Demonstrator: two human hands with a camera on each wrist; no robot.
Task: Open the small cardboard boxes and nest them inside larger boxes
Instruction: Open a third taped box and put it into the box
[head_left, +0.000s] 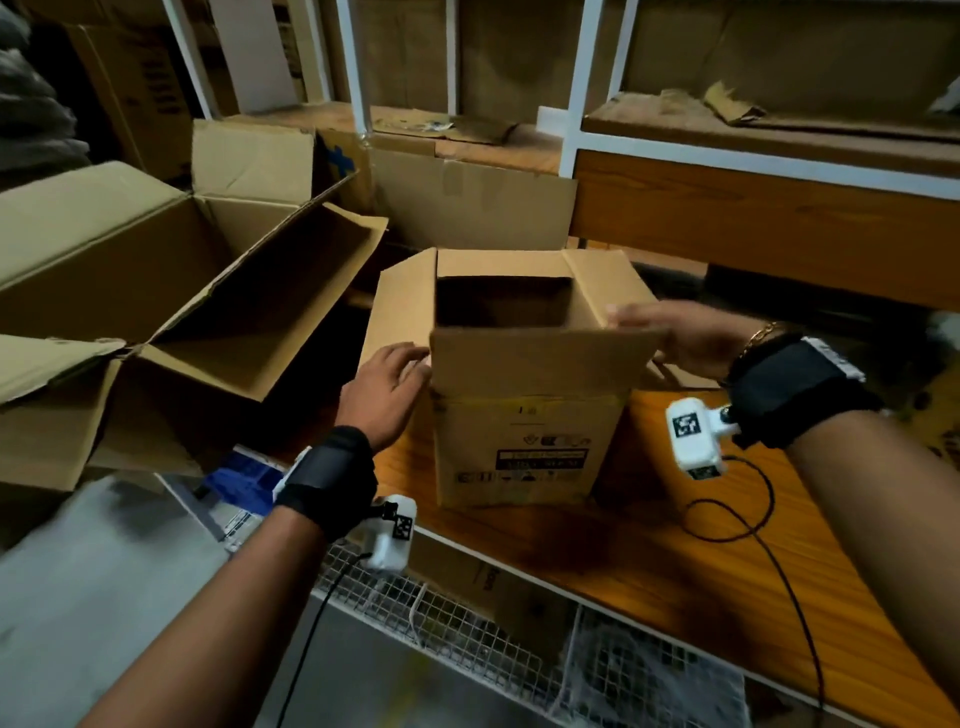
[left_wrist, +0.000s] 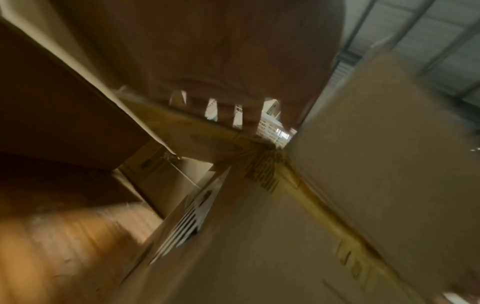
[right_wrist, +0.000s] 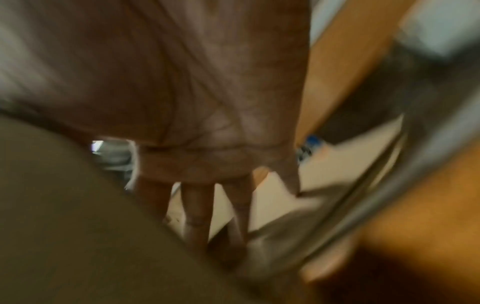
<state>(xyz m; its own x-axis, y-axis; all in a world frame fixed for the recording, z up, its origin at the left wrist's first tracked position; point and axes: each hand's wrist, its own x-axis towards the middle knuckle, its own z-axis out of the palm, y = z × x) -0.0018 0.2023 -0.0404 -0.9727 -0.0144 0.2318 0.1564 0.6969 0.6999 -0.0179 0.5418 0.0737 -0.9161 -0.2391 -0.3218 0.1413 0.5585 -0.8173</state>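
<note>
So the small cardboard box (head_left: 524, 415) is standing upright on the orange wooden surface (head_left: 675, 545), close to the surface's left edge, long axis vertical and its mouth pointing straight up. All four top flaps are folded out, so you can look right down into the dark inside. The printed label side faces the person.

Left hand (head_left: 384, 395) is flat against the left flap, fingers (head_left: 410, 358) pretty much straight and touching the cardboard, not wrapped round anything. Right hand (head_left: 675, 338) is on the right flap, fingers stretched across it with the tips near the box's opening, also relaxed and straight as far as I can see. The right wrist view is super blurry but the fingers (right_wrist: 197, 209) look extended there too, alongside the cardboard.

Off to the left there's a large cardboard box (head_left: 156, 291) lying open, mouth tipped toward the small one, flaps splayed. It sits well left of the surface's edge. Behind both is a metal shelf rack (head_left: 576, 119) with flattened cardboard on it, and a wire mesh basket (head_left: 467, 634) below the surface's near edge.
</note>
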